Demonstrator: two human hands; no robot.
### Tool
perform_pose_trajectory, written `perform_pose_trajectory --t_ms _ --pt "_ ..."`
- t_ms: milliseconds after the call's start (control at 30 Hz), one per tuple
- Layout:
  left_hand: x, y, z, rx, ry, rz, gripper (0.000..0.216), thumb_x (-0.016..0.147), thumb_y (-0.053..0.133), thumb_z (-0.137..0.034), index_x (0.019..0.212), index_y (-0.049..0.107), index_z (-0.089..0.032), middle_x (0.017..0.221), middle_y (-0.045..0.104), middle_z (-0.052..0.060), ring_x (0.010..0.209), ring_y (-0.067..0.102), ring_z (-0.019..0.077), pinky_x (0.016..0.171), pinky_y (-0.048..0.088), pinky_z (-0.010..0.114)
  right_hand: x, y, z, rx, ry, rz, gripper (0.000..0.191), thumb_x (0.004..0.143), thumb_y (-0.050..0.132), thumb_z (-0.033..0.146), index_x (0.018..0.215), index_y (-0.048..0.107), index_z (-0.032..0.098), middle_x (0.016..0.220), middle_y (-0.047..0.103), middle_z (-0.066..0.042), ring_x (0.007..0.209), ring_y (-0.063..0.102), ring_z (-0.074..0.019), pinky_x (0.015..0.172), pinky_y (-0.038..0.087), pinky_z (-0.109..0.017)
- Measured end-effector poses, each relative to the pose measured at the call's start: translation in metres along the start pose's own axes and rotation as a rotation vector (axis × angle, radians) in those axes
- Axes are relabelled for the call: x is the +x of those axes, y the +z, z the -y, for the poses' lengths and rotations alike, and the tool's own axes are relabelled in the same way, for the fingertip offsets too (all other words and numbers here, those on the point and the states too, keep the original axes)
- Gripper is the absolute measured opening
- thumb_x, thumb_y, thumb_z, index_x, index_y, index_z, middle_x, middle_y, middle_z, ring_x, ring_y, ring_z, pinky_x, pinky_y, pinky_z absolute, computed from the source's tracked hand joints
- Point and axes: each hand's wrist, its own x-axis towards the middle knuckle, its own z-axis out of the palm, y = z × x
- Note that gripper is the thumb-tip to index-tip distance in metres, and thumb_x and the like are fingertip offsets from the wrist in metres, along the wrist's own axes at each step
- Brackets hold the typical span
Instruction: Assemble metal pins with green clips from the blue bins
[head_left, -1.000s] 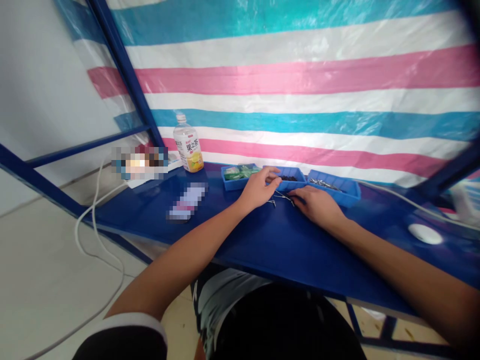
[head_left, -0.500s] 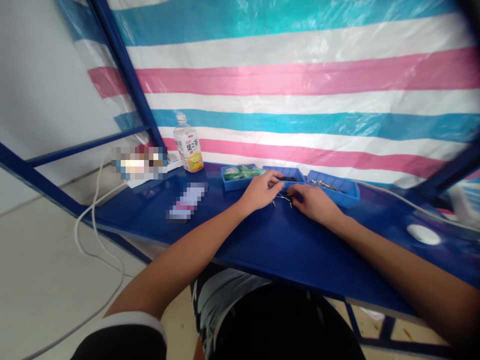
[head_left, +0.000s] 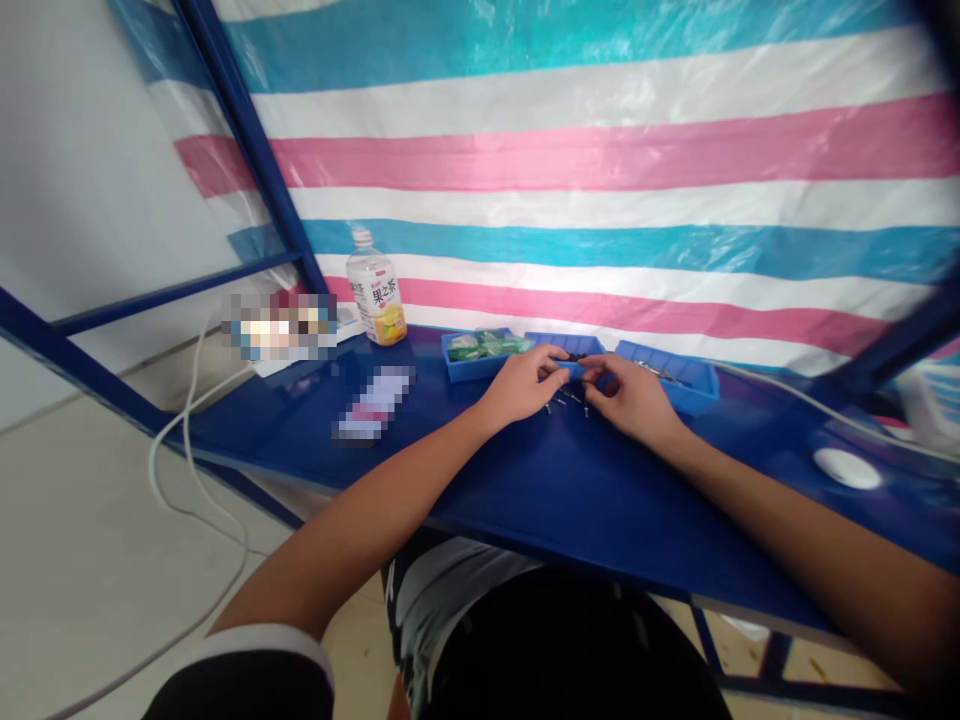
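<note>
My left hand [head_left: 523,385] is closed in a loose pinch at the front of the middle blue tray [head_left: 559,343], where small black parts [head_left: 576,357] lie. Facing it, my right hand [head_left: 634,397] also pinches, thumb against fingers, at that tray's front right corner. Whatever sits in either pinch is too small or hidden to name. Just below the fingertips, several thin metal pieces with dark ends [head_left: 571,398] lie on the blue desk. Another blue tray [head_left: 694,400], to the right, holds slim silvery metal pieces, partly hidden by my right hand.
Left of my hands a blue tray [head_left: 469,370] holds green packets [head_left: 486,345]. A drink bottle [head_left: 377,295] and a blurred-out phone-shaped object [head_left: 375,402] are farther left. On the right lie a white oval object [head_left: 847,468] and a pale cable [head_left: 810,397]. A striped sheet [head_left: 600,160] hangs behind.
My right hand has risen slightly, its fingertips moving up from the metal pieces towards the middle tray's edge. The pieces on the desk lie a little differently. My left hand has barely moved.
</note>
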Motion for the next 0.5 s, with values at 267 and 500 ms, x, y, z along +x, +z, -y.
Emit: perform_pose_trajectory --t_ms 267,500 --pt "0.001 0.0 -0.001 -0.042 0.008 0.084 0.019 0.095 0.075 -0.028 0.111 0.08 -0.019 0.108 0.084 0.008 0.101 0.079 0.0224 0.099 0.061 0.04 -0.002 0.001 0.014 0.592 0.214 -0.021 0.045 0.08 0.086 0.048 0.112 0.066 0.025 0.093 0.077 -0.005 0.085 0.075 -0.0235 0.088 0.063 -0.043" --pt "0.002 0.0 0.0 -0.068 -0.005 0.006 0.018 0.092 0.078 -0.027 0.108 0.08 -0.019 0.102 0.083 0.006 0.094 0.078 0.02 0.093 0.061 0.038 -0.007 0.004 0.016 0.562 0.205 0.034 0.044 0.081 0.086 0.054 0.109 0.068 0.025 0.089 0.075 -0.004 0.08 0.072 -0.0218 0.08 0.063 -0.04"
